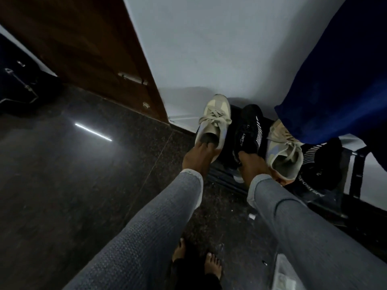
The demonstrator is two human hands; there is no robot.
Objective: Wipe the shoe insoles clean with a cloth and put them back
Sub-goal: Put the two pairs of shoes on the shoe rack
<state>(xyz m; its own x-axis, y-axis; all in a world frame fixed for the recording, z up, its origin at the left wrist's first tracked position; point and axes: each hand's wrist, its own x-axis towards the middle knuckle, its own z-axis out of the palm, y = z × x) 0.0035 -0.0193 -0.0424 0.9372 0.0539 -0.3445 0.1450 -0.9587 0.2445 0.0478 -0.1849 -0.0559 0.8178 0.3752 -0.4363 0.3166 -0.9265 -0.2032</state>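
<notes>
2 beige shoes [215,122], 2 black shoes [249,130]; both hands prob. gripping.

The left hand [196,156] reaches its fingers into a beige sneaker [213,122]; the right hand [254,164] grips a black shoe [249,130] just beside it.

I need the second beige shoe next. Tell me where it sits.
In the head view the second beige shoe sits on the dark rack right of centre, between two black shoes, just right of the right hand and below the blue cloth.
</notes>
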